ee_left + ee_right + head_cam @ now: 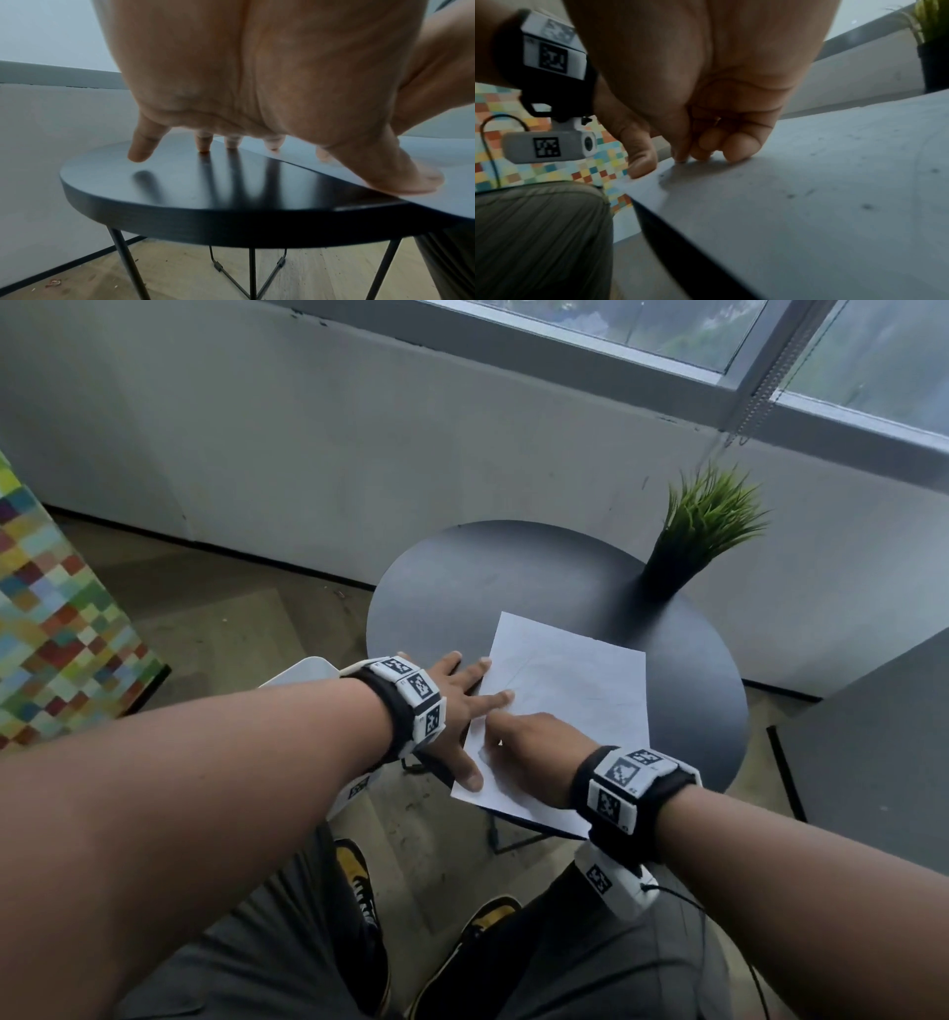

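Observation:
A white sheet of paper (575, 680) lies on a round black table (513, 577), its near corner hanging over the table's rim. My left hand (462, 706) is spread flat at the sheet's left edge. Its fingers (203, 144) rest on the table top (180, 192), and its thumb (401, 178) presses the paper (437, 154) near the near-left corner. My right hand (534, 752) sits on the sheet just right of that thumb. Its curled fingertips (739, 150) touch the paper (834, 182) and hold nothing I can see.
A black pot of artificial grass (703, 531) stands at the table's far right. A grey wall and a window lie beyond. A multicoloured checkered block (51, 618) stands at left, a grey cabinet (873, 762) at right, a white seat (308, 670) by my left wrist. My knees and shoes are below.

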The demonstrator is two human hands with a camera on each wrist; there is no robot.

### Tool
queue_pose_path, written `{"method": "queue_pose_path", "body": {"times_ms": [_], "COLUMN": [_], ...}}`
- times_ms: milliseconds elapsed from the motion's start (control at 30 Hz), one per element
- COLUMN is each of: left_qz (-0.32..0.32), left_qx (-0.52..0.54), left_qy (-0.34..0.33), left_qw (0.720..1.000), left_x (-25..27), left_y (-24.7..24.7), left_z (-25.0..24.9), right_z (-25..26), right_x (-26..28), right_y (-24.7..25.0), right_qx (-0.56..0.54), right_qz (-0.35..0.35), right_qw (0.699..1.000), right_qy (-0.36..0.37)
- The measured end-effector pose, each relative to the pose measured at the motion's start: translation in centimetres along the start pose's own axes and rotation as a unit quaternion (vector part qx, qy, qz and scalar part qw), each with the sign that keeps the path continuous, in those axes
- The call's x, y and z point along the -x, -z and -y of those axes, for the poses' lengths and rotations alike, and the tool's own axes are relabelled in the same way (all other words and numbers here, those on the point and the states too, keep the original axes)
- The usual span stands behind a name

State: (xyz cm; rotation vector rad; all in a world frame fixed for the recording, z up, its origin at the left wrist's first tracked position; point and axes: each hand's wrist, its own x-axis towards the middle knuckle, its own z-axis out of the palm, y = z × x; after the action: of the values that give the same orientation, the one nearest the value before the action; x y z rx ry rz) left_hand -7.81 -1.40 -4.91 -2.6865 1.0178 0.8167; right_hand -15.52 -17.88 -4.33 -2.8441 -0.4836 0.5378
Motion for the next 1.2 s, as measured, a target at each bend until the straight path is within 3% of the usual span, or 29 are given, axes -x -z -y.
{"method": "queue_pose_path", "body": {"times_ms": [133,200,300,367,467,500,633,700,800,867,967,1033,1133,1200], "left_qz": [0.002,0.0,0.009,0.008,0.01,0.009,0.016,0.016,0.018,0.021,0.02,0.018,0.016,0.013], "left_qx": [0.006,0.005,-0.003,-0.002,-0.004,-0.004,-0.016,-0.012,-0.016,-0.011,-0.015,-0.009,-0.011,-0.008], "left_qy": [-0.003,-0.003,-0.008,-0.009,-0.004,-0.002,-0.002,-0.002,-0.003,-0.002,-0.003,-0.006,-0.006,-0.005], "left_qw": [1.0,1.0,1.0,1.0,1.0,1.0,1.0,1.0,1.0,1.0,1.0,1.0,1.0,1.0], "left_x": [0.3,0.4,0.3,0.2,0.4,0.4,0.5,0.5,0.6,0.5,0.5,0.6,0.7,0.6], "left_y": [0.1,0.2,0.3,0.3,0.2,0.2,0.5,0.6,0.8,0.8,0.7,0.7,0.7,0.7], "left_z": [-0.3,-0.4,-0.4,-0.3,-0.4,-0.4,-0.7,-0.7,-0.8,-0.8,-0.9,-0.8,-0.8,-0.8], "right_z": [-1.8,-0.7,1.6,0.5,-1.8,-1.4,2.4,1.0,-1.9,-0.6,1.7,0.1,-2.1,-0.7], "right_x": [-1.6,-1.5,-0.5,-1.0,-1.9,-1.9,-0.6,-0.9,-1.3,-1.1,-0.4,-1.3,-2.1,-1.7], "right_y": [1.3,1.1,-0.3,0.4,1.5,1.3,-0.1,0.6,1.6,1.1,0.1,1.1,2.0,1.3], "right_qx": [-0.044,-0.025,-0.004,-0.017,-0.044,-0.034,-0.003,-0.003,-0.014,-0.004,0.011,0.0,-0.032,-0.025], "right_qz": [-0.065,-0.071,-0.023,-0.03,-0.093,-0.095,-0.019,-0.022,-0.091,-0.087,-0.012,-0.025,-0.106,-0.078], "right_qw": [0.986,0.991,1.0,0.999,0.985,0.986,1.0,1.0,0.989,0.993,0.999,0.999,0.985,0.994], "right_qy": [-0.145,-0.107,0.011,-0.016,-0.138,-0.132,0.023,-0.009,-0.12,-0.076,0.033,-0.022,-0.129,-0.078]}}
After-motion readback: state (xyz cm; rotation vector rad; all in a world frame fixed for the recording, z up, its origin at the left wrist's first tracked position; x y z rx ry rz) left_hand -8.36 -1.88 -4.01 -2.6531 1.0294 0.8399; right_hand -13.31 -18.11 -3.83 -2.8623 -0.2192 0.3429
